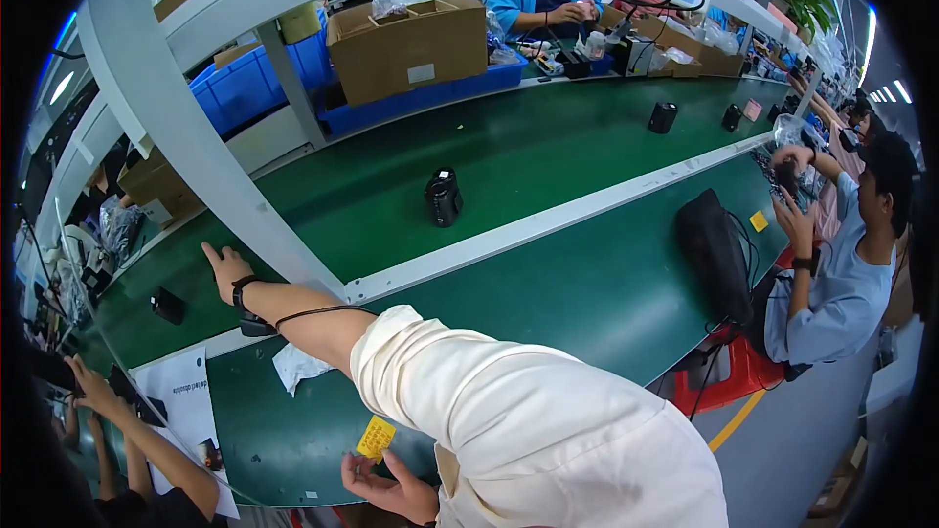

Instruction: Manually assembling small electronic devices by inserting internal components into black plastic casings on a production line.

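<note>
My right arm, in a rolled white sleeve, reaches across to the left. My right hand (227,272) is over the green belt with fingers spread and nothing in them. A black strap with a thin cord circles that wrist. Nearest to it on the belt is a small black device (167,306). Another black, rounded device (443,198) stands upright farther right. My left hand (391,491) is at the near table edge, partly under the sleeve, its fingers loosely bent and apart. Just beyond its fingertips is a yellow printed card (376,438); whether they touch is unclear.
A white post (210,152) rises beside my right hand, and a white rail (548,220) divides belt and table. A black bag (712,254) lies at right. More black devices (663,117) stand farther along. Co-workers sit left, right and opposite. White paper (181,396) lies at left.
</note>
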Tool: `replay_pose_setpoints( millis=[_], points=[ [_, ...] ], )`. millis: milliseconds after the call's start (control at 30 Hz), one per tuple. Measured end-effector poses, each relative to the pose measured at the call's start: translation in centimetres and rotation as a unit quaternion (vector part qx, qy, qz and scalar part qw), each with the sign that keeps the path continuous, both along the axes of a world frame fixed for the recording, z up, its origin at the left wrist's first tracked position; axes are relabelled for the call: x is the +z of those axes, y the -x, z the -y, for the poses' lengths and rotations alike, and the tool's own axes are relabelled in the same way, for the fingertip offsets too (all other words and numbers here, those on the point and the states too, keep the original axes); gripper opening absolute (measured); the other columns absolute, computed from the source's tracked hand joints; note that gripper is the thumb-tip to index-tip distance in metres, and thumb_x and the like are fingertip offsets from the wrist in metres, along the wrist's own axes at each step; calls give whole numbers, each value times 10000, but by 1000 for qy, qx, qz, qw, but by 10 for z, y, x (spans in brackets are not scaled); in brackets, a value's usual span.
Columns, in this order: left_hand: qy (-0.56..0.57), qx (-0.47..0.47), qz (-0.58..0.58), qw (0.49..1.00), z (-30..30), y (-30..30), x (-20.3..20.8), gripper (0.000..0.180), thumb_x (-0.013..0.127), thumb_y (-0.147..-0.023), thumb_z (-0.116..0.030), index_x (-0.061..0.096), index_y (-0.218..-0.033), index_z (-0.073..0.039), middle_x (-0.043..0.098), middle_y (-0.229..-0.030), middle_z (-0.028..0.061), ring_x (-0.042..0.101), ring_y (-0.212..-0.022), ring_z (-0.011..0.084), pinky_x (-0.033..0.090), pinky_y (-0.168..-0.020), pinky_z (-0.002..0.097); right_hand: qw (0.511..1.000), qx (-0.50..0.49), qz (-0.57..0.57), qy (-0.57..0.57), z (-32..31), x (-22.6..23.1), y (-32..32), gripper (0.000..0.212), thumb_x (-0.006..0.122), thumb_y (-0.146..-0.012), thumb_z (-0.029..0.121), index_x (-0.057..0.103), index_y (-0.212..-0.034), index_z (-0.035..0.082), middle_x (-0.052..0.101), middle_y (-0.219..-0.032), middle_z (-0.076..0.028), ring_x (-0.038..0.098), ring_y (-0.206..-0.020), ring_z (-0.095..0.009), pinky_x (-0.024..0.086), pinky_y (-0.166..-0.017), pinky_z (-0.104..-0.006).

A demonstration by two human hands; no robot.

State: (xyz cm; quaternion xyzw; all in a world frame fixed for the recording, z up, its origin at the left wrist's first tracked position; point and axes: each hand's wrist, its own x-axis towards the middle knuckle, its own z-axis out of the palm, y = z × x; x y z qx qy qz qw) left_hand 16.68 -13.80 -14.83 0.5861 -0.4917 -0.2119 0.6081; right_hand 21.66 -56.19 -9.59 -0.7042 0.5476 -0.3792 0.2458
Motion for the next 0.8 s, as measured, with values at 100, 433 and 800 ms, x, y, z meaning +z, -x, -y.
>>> replay_pose_setpoints(
  millis=[100,433,800],
  points=[
    [2,4,3,1000,5,7,1,449,625,-915,-102,421,-1298,14,474,-1186,101,466,-988,194,397,-890,315,999,-22,19,21,3,1,22,906,664,-746,-15,192,-1498,165,395,-1369,-244,425,-1255,-409,421,-1005,-437],
    [30,53,95,994,5,3,8,763,713,-819,-101,292,-1452,-30,405,-1369,167,447,-1162,276,383,-989,386,834,546,20,-78,-168,70,118,1118,939,-529,179,300,-1441,83,607,-1064,-147,588,-982,-246,465,-873,-349],
    [-17,-346,-9,938,4,77,50,1145,798,-596,0,122,-1518,-55,324,-1437,150,366,-1313,281,275,-1113,376,824,560,-43,76,-335,55,314,1047,892,-536,160,343,-1423,72,632,-1149,-133,593,-1002,-335,463,-906,-390]
  ],
)
